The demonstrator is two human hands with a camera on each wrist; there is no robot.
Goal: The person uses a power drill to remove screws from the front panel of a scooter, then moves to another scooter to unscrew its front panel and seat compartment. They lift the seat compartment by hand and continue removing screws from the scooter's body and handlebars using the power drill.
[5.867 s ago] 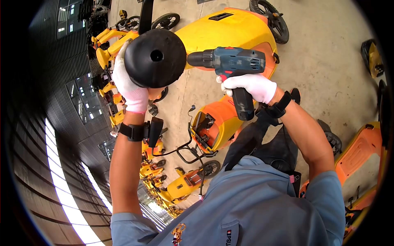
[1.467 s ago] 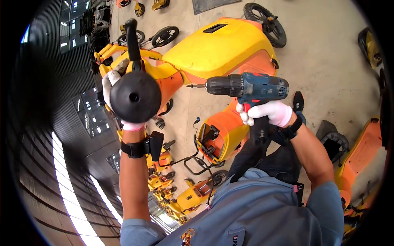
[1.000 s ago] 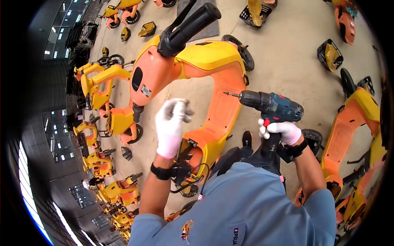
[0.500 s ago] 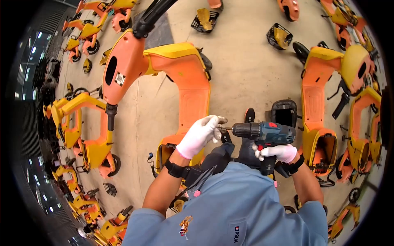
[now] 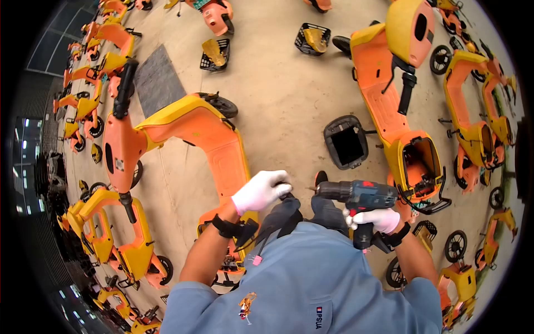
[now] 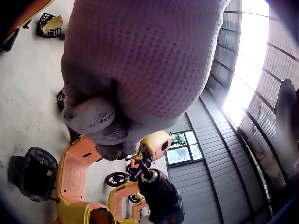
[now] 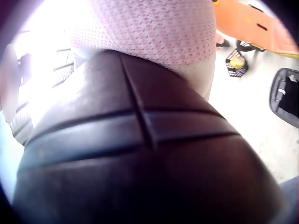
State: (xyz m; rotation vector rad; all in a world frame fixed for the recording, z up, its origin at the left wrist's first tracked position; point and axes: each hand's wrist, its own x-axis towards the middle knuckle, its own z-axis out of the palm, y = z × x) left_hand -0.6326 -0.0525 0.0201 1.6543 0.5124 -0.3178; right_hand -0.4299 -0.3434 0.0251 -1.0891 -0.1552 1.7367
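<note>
My right hand (image 5: 381, 219), in a white glove, grips a blue and black cordless drill (image 5: 367, 195) by its handle, a finger at the red trigger. Its bit points left, towards my left hand (image 5: 260, 192). The left hand, also gloved, is a short way from the bit tip with fingers curled in; I cannot tell whether something small is pinched there. In the left wrist view, curled fingers (image 6: 93, 116) with dirty tips show beside the drill's black chuck (image 6: 160, 196). A dark casing (image 7: 126, 177) fills much of the right wrist view, hiding most of that hand.
An orange and yellow scooter (image 5: 222, 153) stands ahead on the left, another scooter (image 5: 371, 78) on the right. Between them lies a black hollow tub (image 5: 332, 151). Farther off are black baskets (image 5: 222, 61) and a grey mat (image 5: 158, 80). More scooters line both sides.
The left hand left the near scooter's handlebar grip, came to the drill bit, then drew slightly back left. The drill stayed in the right hand. The view turned right, away from that handlebar.
</note>
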